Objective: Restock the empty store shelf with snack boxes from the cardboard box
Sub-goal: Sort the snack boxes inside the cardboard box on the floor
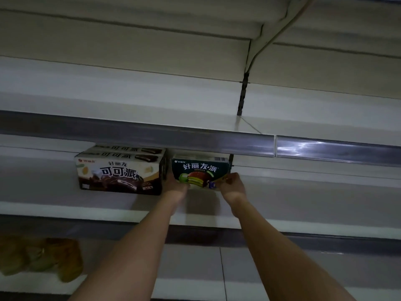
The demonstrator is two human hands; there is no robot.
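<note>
A dark green snack box (200, 172) with a layered-cake picture stands deep on the middle shelf (108, 205). My left hand (176, 184) grips its lower left corner and my right hand (232, 183) grips its lower right corner. Just to its left stand brown cocoa-pie boxes (120, 172), two stacked, with more behind them. A narrow gap separates them from the green box. The cardboard box is out of view.
The upper shelf's grey price rail (217, 142) overhangs the boxes' tops. Upper shelves are bare. Yellowish bagged snacks (41, 257) lie on the lower shelf at left. A slotted upright (242, 94) divides the bays behind.
</note>
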